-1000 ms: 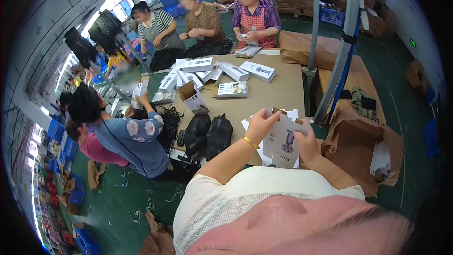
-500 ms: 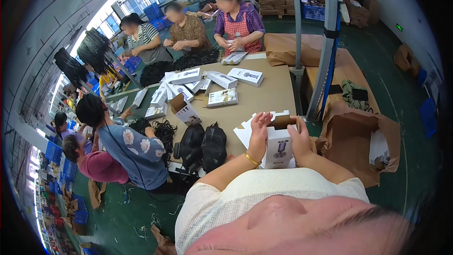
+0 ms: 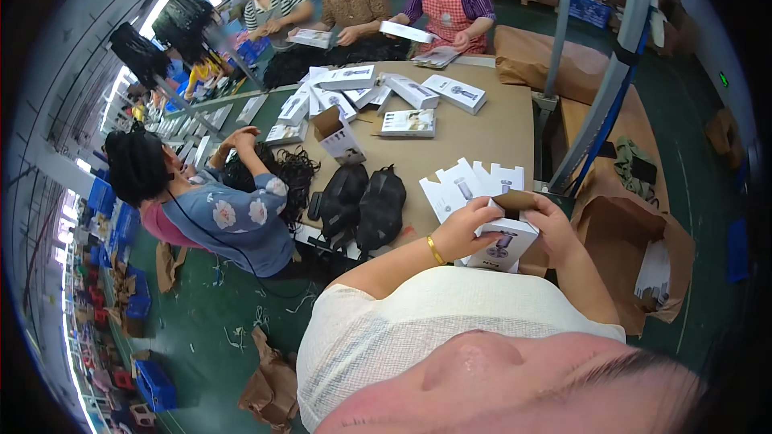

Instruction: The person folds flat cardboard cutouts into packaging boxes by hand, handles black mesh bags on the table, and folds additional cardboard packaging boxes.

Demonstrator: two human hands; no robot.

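Note:
A white box (image 3: 497,251) with a printed device picture is tilted in front of my chest, its brown inside showing at the open top. My left hand (image 3: 464,233), with a gold bangle at the wrist, grips the box's upper left edge. At the upper right, my right hand (image 3: 555,231) has its fingers and thumb closed on the rim. Just beyond my hands, flat unfolded white cartons (image 3: 460,186) lie on the table. Left of them are two black pouches (image 3: 381,205), and behind these an open box (image 3: 338,138) stands upright.
Finished white boxes (image 3: 346,78) lie heaped across the brown table (image 3: 474,137). A brown paper-lined carton (image 3: 618,233) with white sheets is at my right, beside a metal post (image 3: 603,84). A co-worker (image 3: 221,201) stands at left near black straps (image 3: 293,181); several others work opposite.
My left hand, raised with fingers spread before, now grips the box, which has tilted. The view has shifted. Across the table, a co-worker in a checked apron now holds out a white box.

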